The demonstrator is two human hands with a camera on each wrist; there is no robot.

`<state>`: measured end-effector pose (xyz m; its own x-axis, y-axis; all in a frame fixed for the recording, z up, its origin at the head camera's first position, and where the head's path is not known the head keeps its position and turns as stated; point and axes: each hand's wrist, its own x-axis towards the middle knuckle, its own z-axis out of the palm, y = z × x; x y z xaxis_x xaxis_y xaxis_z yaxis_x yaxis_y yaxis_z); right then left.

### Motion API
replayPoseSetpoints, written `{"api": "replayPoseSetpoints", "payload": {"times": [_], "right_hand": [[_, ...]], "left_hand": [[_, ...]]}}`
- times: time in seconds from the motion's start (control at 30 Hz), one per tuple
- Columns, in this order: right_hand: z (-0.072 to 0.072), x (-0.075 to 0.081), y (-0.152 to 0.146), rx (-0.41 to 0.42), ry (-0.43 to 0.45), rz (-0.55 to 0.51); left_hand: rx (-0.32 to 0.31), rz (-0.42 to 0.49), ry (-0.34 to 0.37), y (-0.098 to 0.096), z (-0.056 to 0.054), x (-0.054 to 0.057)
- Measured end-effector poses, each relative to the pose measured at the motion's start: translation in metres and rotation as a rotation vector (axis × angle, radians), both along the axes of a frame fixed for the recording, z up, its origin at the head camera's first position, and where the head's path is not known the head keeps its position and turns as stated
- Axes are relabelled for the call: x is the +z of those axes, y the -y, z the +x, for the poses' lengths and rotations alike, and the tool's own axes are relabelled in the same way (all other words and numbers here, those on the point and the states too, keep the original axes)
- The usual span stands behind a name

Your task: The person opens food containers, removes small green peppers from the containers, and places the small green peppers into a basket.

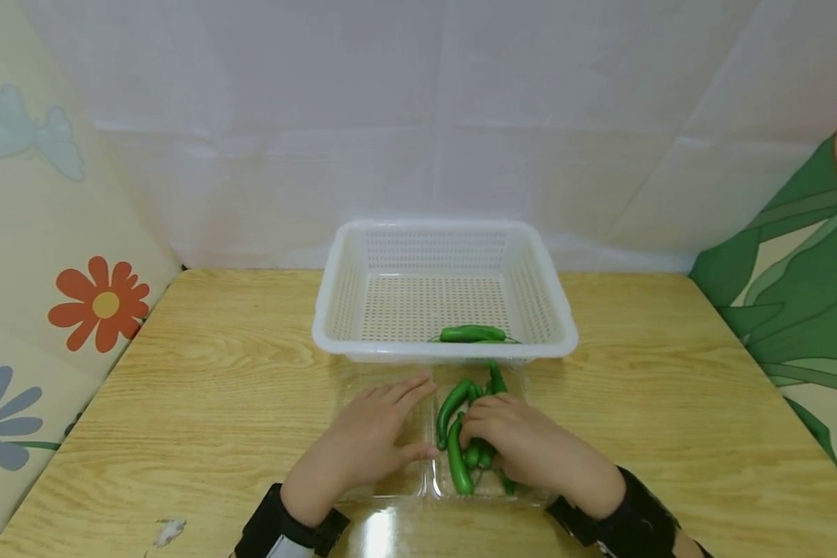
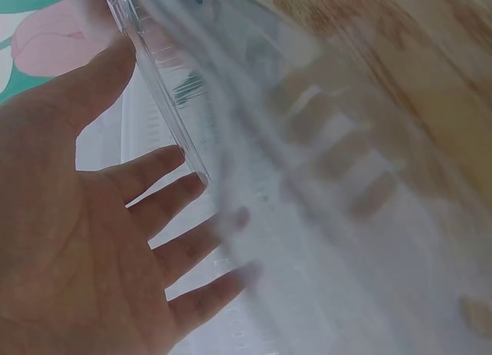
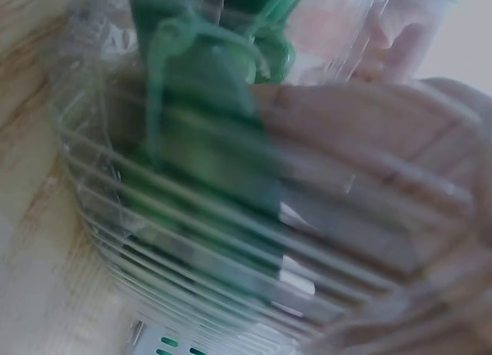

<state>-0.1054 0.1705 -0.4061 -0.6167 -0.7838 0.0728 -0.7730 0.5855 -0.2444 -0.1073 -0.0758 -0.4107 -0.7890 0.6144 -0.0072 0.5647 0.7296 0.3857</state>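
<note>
Here, glossy curved peppers (image 1: 458,463), clear ribbed tray (image 1: 396,483), perforated white basket (image 1: 390,348).

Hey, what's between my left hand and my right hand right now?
Some green peppers, lying in a clear plastic container, are between your left hand and right hand; the head view shows it.

High downward head view, near wrist views, shared clear tray (image 1: 404,486)

The slender, curved, glossy peppers (image 1: 458,461) are bright green; the rectangular, slotted plastic basket (image 1: 445,350) is white. Yellow-brown grain streaks the flat wooden tabletop (image 1: 237,349).
</note>
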Motion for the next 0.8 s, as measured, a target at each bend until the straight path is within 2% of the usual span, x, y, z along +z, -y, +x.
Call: {"api": "replayPoseSetpoints", "payload": {"times": [0.4, 0.8], "right_hand": [[0.003, 0.006, 0.000, -0.031, 0.039, 0.020], [0.006, 0.011, 0.003, -0.033, 0.038, 0.006]], "left_hand": [[0.003, 0.004, -0.003, 0.000, 0.001, 0.001], [0.005, 0.000, 0.001, 0.001, 0.003, 0.003]]}}
